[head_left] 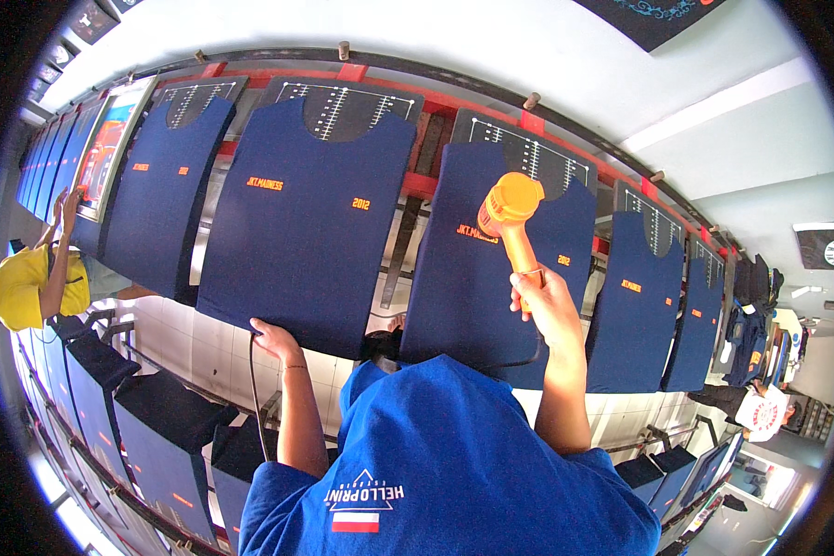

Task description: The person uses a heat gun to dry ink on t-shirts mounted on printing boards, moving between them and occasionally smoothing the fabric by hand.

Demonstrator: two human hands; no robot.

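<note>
Dark boards (406, 104) arc across the room under navy shirts; an orange dryer (513, 206) is over one, right of centre.
The right hand (551, 304) is wrapped round the dryer's handle; the left hand (276, 343), left of centre, seems to pinch a cord (256, 398). If the dryer blows hot, lingering could scorch the shirt (454, 301) or its print (467, 230); a slack cord could snag a board's edge or smear damp ink.
</note>
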